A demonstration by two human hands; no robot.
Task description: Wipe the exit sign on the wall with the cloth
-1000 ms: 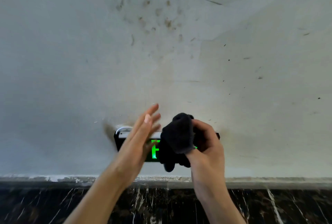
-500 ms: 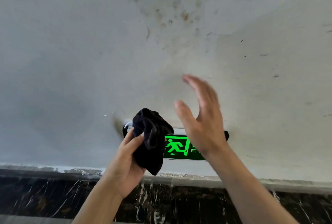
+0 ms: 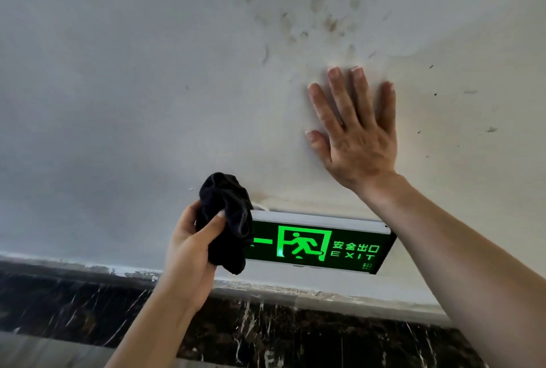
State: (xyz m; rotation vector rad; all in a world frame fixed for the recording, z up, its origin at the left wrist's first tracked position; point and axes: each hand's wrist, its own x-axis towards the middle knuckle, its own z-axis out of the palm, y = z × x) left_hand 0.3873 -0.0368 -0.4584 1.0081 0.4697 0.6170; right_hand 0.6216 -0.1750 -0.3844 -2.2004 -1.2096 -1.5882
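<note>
A green lit exit sign [image 3: 319, 245] with a running figure and the word EXIT hangs low on the white wall [image 3: 118, 101], just above the skirting. My left hand [image 3: 189, 252] grips a bunched black cloth [image 3: 226, 220], which covers the sign's left end. My right hand [image 3: 354, 131] lies flat on the wall above the sign's right half, fingers spread, holding nothing.
Brown smudges [image 3: 310, 10] mark the wall above my right hand. A dark marble skirting band [image 3: 266, 332] with white veins runs below the sign, topped by a chipped pale edge [image 3: 266, 289].
The cloth passed from my right hand to my left hand. My right hand rose from the sign and now presses flat on the wall above it. The view tilted, showing more of the sign.
</note>
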